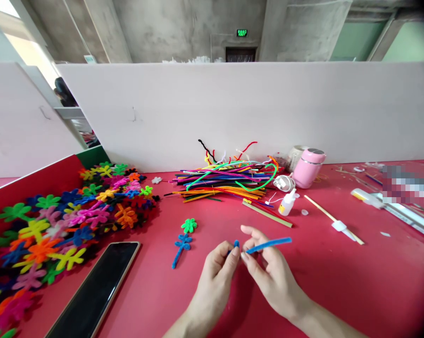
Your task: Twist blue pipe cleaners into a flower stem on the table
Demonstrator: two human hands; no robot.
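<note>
A blue pipe cleaner (270, 244) is held between my two hands above the red table. My left hand (220, 265) pinches its looped end, a small blue bend showing above the thumb. My right hand (268, 267) grips it close by with thumb and fingers, and the straight tail sticks out to the right. Left of my hands lie a green pipe-cleaner flower (189, 226) and a blue stem with looped leaves (181, 246), set end to end.
Many colourful pipe-cleaner flowers (92, 213) pile up at left beside a phone (95, 291). Behind my hands lie loose pipe cleaners (226, 180), a glue bottle (287, 203), a white cable (284, 183) and a pink cup (307, 168). A stick (319, 206) lies at right.
</note>
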